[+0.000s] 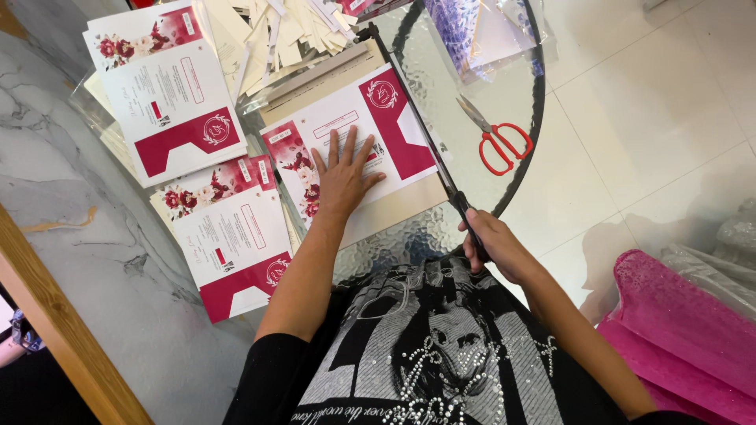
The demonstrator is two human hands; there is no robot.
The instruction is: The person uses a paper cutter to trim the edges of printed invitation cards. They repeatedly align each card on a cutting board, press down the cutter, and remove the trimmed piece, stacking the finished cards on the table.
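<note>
Couldn't see cutter handle (471, 224) inside clenched right hand (490, 244); left hand (343, 178) pressed flat, released, on printed card (356, 130); red scissors (496, 138) lay right

Bright, even daylight fills the room, and most edges read sharp. The glass table (441, 86) throws back soft, mottled glare across its dimpled top, strongest just above the scissors (496, 135). Right of the table a faint grey shadow lies on the pale floor tiles (630, 118). Left of the table the marble (71, 205) sits a little dimmer. Straight lines seem to bow slightly toward the corners, perhaps from a wide lens.
</note>
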